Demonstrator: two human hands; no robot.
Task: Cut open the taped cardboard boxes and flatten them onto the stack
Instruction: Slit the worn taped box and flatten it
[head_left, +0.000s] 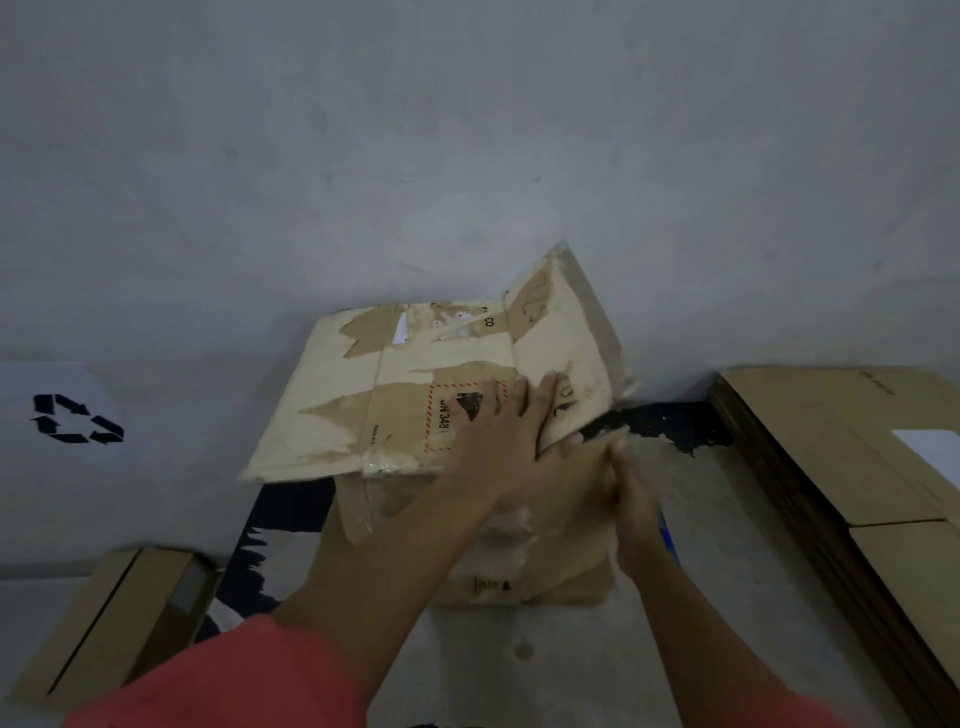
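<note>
The worn box (415, 395) lies half collapsed against the wall, the left hand (498, 431) pressing flat-fingered on its taped top, the right hand (634, 509) at its right edge, its grip beyond my telling. I'd say the raised flap (566, 322) could spring back, or the box skid, with only one palm pinning it. Its inside is hidden; the small box (114, 613) to its left looks closed, and the flattened stack (831, 457) lies to its right.

At frame centre, the left hand (498, 434) presses flat on a worn, taped cardboard box (363, 395). The blurred right hand (634, 512) touches the box's right side. A flattened cardboard stack (831, 441) lies at the right edge.
</note>
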